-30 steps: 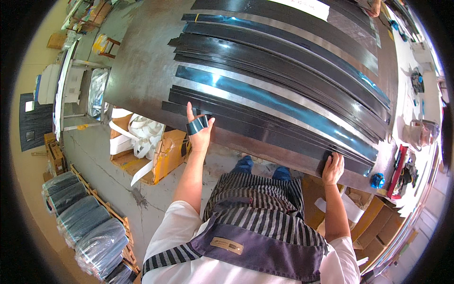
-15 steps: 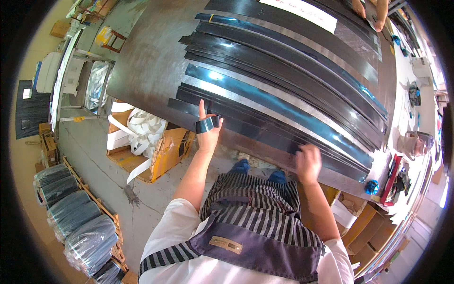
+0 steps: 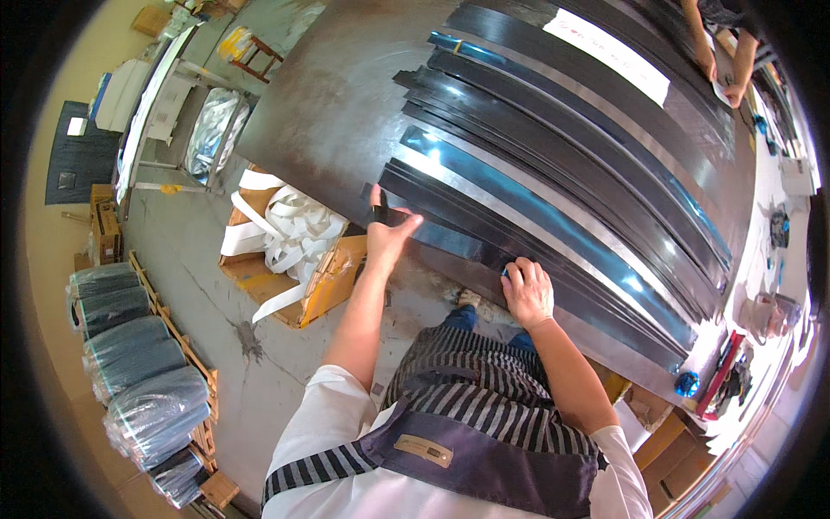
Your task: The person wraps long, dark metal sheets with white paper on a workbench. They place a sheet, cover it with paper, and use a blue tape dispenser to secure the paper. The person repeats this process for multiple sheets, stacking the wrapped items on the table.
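Observation:
A dark band (image 3: 393,215) runs across my left hand (image 3: 389,238) at the near left end of the black strips. The index finger points away from me and the thumb reaches right; the other fingers are hidden. Along the near table edge, my right hand (image 3: 528,294) bends its closed fingers down at the front black strip (image 3: 450,241). A small blue-dark bit shows at its fingertips, too little to make out. Beyond my hands lie several stacks of long black strips (image 3: 519,130), with a shiny blue-tinted strip (image 3: 519,203) among them.
A white paper sheet (image 3: 609,54) lies on the far strips. Another person's hands (image 3: 722,82) work at the far right corner. An open carton (image 3: 333,281) of white strips stands left of the table (image 3: 294,130). Wrapped dark rolls (image 3: 160,398) sit on pallets. A blue tape roll (image 3: 687,384) rests at right.
The view has shifted, so the table appears farther right. My left hand has come down to the strip ends. My right hand, blurred before, now rests at the front strip.

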Demonstrator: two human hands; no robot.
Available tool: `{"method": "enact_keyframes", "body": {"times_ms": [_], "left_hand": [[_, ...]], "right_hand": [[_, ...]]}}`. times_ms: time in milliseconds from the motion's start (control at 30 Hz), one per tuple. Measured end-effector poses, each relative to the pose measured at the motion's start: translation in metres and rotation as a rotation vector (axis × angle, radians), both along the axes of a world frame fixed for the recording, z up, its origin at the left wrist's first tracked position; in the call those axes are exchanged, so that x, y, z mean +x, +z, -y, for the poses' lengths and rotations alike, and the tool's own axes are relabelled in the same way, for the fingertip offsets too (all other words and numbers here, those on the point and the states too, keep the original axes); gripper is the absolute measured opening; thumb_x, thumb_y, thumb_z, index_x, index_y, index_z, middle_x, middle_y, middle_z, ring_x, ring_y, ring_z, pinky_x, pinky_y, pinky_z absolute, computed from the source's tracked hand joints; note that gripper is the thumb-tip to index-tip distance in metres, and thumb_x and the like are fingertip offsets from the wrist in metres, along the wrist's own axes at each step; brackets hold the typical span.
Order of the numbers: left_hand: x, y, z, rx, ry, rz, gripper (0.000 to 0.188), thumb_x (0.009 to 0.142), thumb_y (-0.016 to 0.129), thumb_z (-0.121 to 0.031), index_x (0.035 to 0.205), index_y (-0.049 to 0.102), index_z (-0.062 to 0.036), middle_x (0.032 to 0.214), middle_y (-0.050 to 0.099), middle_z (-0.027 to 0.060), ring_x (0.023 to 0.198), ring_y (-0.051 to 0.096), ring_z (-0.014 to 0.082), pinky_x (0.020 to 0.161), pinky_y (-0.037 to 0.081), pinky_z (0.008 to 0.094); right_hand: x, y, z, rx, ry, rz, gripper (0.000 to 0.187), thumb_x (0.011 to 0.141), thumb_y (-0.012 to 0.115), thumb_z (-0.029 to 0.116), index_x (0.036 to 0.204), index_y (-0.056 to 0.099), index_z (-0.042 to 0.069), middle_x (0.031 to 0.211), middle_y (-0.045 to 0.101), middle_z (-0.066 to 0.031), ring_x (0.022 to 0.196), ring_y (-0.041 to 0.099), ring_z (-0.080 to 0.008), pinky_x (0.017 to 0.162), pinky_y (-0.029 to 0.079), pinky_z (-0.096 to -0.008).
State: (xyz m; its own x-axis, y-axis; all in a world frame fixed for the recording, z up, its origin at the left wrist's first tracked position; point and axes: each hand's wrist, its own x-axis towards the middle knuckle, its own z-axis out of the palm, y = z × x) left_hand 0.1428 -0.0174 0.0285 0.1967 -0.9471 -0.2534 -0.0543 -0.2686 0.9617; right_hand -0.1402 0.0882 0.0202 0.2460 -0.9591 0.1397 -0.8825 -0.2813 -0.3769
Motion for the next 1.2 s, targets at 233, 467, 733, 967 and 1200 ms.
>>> {"method": "enact_keyframes", "body": {"times_ms": [233,467,733,967,1200], "left_hand": [[0.076,-0.019,0.049,-0.075,-0.063,0.515,0.109,0.071,0.087,-0.012,0.157,0.019,-0.0116,0.092,0.07,0.0108,0.084,0.068,0.0229,0.082,0.053,0.0329],[0.094,-0.007,0.062,-0.032,-0.19,0.633,0.108,0.073,0.084,-0.005,0.158,0.018,-0.0138,0.092,0.072,0.0093,0.077,0.067,0.0174,0.078,0.055,0.0309],[0.09,-0.006,0.069,-0.064,-0.162,0.651,0.104,0.075,0.08,-0.001,0.157,0.017,-0.0112,0.085,0.072,0.009,0.074,0.068,0.0183,0.078,0.055,0.0316],[0.088,-0.007,0.068,-0.068,-0.156,0.688,0.105,0.073,0.083,-0.004,0.156,0.02,-0.0111,0.088,0.068,0.0091,0.078,0.066,0.0219,0.08,0.054,0.0342],[0.08,-0.005,0.057,-0.387,-0.213,1.153,0.093,0.076,0.079,-0.005,0.153,0.028,-0.0106,0.096,0.061,0.0079,0.097,0.059,0.0278,0.09,0.048,0.0389]], "right_hand": [[0.0,-0.004,0.0,-0.035,0.008,0.002,0.029,0.084,0.07,0.019,0.109,0.062,0.009,0.112,0.056,-0.0082,0.098,0.057,-0.0274,0.085,0.049,-0.0403],[0.0,-0.003,0.0,-0.015,-0.007,-0.002,0.028,0.083,0.07,0.018,0.109,0.062,0.009,0.113,0.056,-0.0085,0.099,0.057,-0.0276,0.086,0.049,-0.0406],[-0.001,-0.003,0.001,-0.008,-0.008,0.022,0.028,0.083,0.07,0.018,0.108,0.062,0.009,0.112,0.056,-0.0088,0.098,0.058,-0.0274,0.086,0.049,-0.0406],[-0.002,-0.004,0.0,-0.014,-0.005,0.021,0.029,0.083,0.07,0.019,0.109,0.062,0.009,0.111,0.056,-0.0087,0.097,0.058,-0.0277,0.085,0.049,-0.0407],[-0.002,-0.001,-0.002,-0.034,-0.002,0.014,0.028,0.084,0.069,0.019,0.109,0.061,0.009,0.111,0.056,-0.0086,0.098,0.057,-0.0276,0.084,0.049,-0.0405]]}}
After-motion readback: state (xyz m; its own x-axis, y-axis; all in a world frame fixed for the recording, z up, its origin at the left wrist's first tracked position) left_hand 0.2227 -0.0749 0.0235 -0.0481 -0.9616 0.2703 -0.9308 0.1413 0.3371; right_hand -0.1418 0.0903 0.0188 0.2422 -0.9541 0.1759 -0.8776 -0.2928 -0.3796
